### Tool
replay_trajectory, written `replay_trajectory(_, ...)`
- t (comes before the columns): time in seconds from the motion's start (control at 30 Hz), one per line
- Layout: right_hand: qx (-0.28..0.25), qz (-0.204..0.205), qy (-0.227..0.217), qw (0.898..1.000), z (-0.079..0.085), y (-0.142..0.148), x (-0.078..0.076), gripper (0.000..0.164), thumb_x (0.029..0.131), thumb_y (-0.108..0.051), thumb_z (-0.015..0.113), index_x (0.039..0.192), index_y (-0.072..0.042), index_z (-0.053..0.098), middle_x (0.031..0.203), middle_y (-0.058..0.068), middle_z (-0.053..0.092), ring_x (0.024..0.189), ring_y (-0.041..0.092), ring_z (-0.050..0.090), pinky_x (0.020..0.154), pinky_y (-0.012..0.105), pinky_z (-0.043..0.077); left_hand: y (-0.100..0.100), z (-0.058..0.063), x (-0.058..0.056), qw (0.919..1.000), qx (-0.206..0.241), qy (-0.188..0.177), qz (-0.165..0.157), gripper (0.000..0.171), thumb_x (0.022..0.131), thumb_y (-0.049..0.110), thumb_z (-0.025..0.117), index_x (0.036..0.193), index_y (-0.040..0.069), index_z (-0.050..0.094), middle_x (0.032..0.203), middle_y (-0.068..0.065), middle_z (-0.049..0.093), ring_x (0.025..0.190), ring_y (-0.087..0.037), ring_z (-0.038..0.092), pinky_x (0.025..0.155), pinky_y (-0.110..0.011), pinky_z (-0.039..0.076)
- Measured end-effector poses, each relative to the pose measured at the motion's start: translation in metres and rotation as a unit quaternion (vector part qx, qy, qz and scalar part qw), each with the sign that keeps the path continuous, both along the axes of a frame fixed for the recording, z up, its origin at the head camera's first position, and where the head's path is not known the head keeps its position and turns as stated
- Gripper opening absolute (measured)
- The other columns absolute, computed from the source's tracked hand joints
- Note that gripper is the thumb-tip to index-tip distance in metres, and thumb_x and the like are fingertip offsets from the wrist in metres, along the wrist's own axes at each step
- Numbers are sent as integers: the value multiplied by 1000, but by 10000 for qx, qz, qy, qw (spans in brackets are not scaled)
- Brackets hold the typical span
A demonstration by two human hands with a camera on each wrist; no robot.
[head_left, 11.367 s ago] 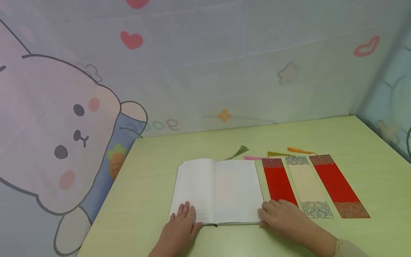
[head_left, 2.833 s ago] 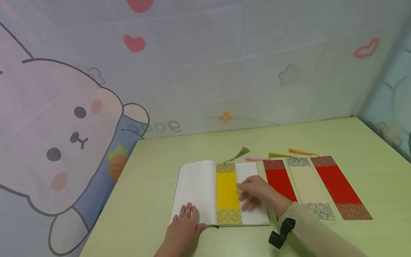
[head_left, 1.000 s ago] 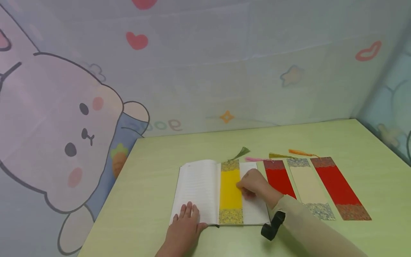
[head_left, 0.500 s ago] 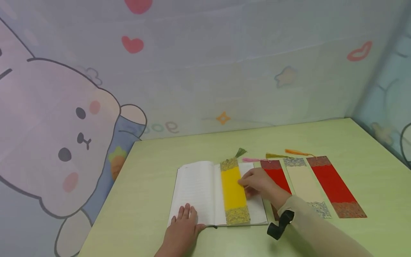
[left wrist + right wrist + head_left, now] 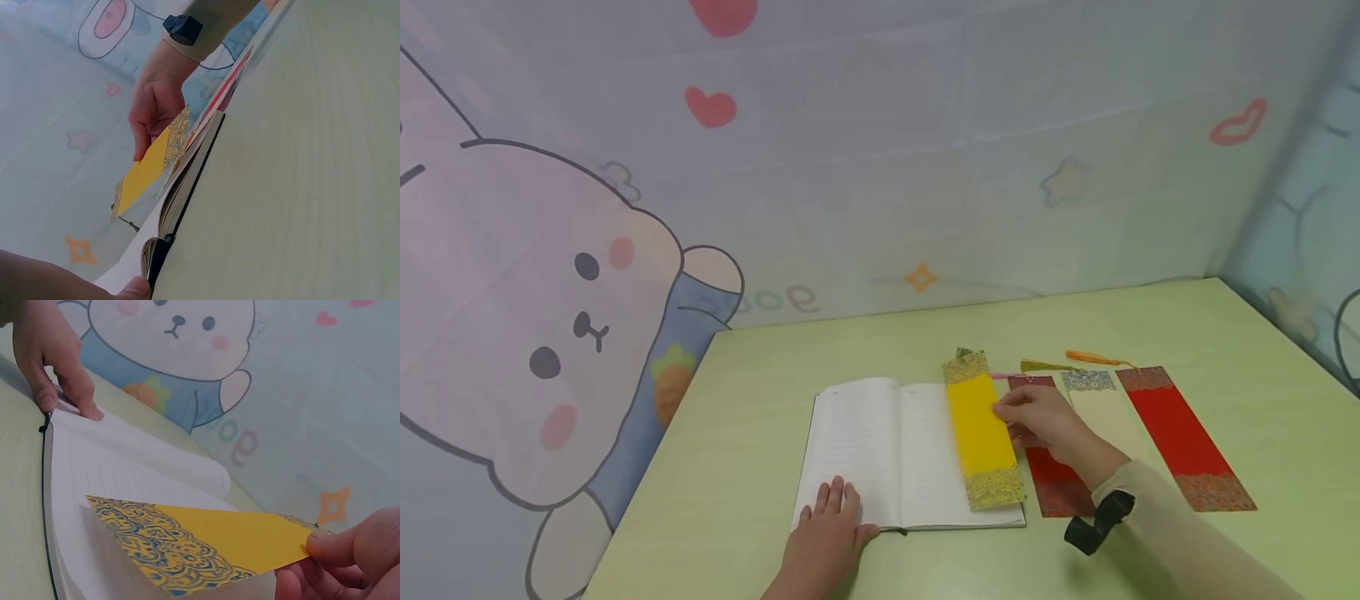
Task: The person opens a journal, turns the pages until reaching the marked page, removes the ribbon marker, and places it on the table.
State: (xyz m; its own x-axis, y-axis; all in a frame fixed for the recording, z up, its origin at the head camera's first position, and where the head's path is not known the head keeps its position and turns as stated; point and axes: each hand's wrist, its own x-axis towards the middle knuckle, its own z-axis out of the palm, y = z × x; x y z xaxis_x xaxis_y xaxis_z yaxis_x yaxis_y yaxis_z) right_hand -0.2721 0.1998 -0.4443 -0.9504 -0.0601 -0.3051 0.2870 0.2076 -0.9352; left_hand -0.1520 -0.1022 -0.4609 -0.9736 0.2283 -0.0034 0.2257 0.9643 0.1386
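An open book [image 5: 857, 442] with lined pages lies on the table. My left hand [image 5: 827, 533] rests at the lower edge of its left page, fingers extended and thumb by the bottom edge. Between thumb and fingers, my right hand [image 5: 1048, 421] pinches the right edge of a yellow bookmark [image 5: 981, 425] with patterned ends. The bookmark is raised and tilted above the right page, as the left wrist view [image 5: 147, 172] and the right wrist view [image 5: 231, 534] show. Its green tassel [image 5: 964, 353] is mostly hidden behind its top end.
Right of the book lie a dark-bordered red bookmark [image 5: 1060, 492], partly under my right hand, a cream bookmark [image 5: 1105, 412] partly covered by the forearm, and another red bookmark [image 5: 1183, 442]. Their tassels point left. A printed cloth [image 5: 850, 208] hangs behind the table.
The yellow bookmark, out of sight at first except its tassel, later lay on the right page. My right hand has lifted it and carried it rightward. My left hand stays on the book.
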Motion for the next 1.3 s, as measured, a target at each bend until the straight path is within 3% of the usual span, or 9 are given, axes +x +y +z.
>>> replay_trajectory(0.47,44,-205,502,9985,-6,48,0,42,92,-28,60,118,3,52,101,11,57,74,22,54,66,28,51,1,2,-2,9991,72,-401,103,65,90,42,55,128,-9,45,136,-26,42,127,-41,37,94,-58,36)
replay_trajectory(0.8,62,-189,538,9984,2,79,-1,54,93,-35,56,128,6,45,108,12,54,86,23,55,74,28,51,2,4,-2,9984,169,-525,86,65,91,41,54,129,-11,44,137,-27,40,128,-42,35,95,-58,34)
replay_trajectory(1.07,-100,-312,578,9978,6,103,-3,58,94,-35,55,130,7,40,103,6,55,83,18,58,74,28,52,0,4,-2,9986,210,-477,31,65,91,40,55,128,-12,44,137,-28,40,128,-43,35,94,-59,35)
replay_trajectory(1.3,113,-526,514,9972,6,124,-8,64,93,-38,55,134,7,37,106,6,51,84,19,54,73,26,51,-2,4,-3,9983,337,-466,-67,67,90,40,57,128,-13,43,137,-29,39,128,-44,34,94,-60,34)
